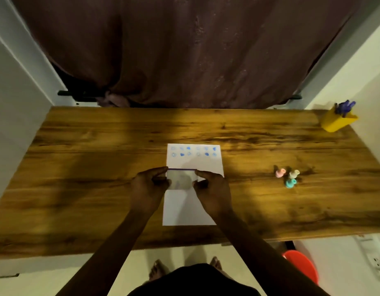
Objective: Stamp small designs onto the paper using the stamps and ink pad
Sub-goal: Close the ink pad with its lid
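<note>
Both hands (149, 184) (212, 185) gripping ink pad (181, 178).

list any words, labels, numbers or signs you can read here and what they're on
No readable words or numbers anywhere.
Paper: two rows of small blue stamped designs, pictures not letters, too blurred to make out.
Ink pad case, held by the left hand and right hand: no legible label.
Three stamps and yellow pen holder: no visible text.
</note>
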A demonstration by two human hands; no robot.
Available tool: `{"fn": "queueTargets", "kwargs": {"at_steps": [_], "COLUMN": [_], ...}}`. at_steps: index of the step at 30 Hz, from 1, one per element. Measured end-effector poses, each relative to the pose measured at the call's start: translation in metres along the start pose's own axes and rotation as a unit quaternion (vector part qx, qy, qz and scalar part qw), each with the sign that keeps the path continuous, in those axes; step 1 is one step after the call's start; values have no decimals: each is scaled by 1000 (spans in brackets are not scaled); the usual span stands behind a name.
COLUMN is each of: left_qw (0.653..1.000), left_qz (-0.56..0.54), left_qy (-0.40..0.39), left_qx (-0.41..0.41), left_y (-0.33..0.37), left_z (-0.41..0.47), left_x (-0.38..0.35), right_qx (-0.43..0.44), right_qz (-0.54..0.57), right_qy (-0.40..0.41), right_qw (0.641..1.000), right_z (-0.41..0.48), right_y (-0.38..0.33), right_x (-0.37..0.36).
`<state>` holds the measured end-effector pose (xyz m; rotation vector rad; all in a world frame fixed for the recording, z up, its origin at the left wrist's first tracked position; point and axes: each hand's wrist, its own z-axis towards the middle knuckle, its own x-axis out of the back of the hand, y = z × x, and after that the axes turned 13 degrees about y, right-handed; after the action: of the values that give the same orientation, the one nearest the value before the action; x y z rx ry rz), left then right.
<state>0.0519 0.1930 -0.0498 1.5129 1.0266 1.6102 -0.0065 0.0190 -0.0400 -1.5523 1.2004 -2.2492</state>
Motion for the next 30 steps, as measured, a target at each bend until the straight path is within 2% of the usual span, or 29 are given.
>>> {"fn": "queueTargets", "kwargs": {"at_steps": [5,9,14,18,22,30], "left_qw": [999,998,996,995,995,994], "left_qz": [-18,-7,25,47,62,83], "left_qy": [-27,-49,-66,-79,-77,-71], "left_qx": [-22,-46,-57,-35,-19,1], "left_y": [33,48,60,68,67,61], "left_z": [-25,-47,-72,-85,-90,-90], "left_x": [-68,-120,-176,-207,-227,-235], "right_qx": [-41,-106,-143,-180,-176,-102], "right_qz": [-37,-37,-69,-63,-59,-60], "right_qy": [45,74,67,46,24,-5], "right_qw": [997,991,985,981,982,993], "right_z": [13,21,29,34,39,41], "right_y": [46,90,140,171,193,209], "right_x": [57,94,121,131,133,129]}}
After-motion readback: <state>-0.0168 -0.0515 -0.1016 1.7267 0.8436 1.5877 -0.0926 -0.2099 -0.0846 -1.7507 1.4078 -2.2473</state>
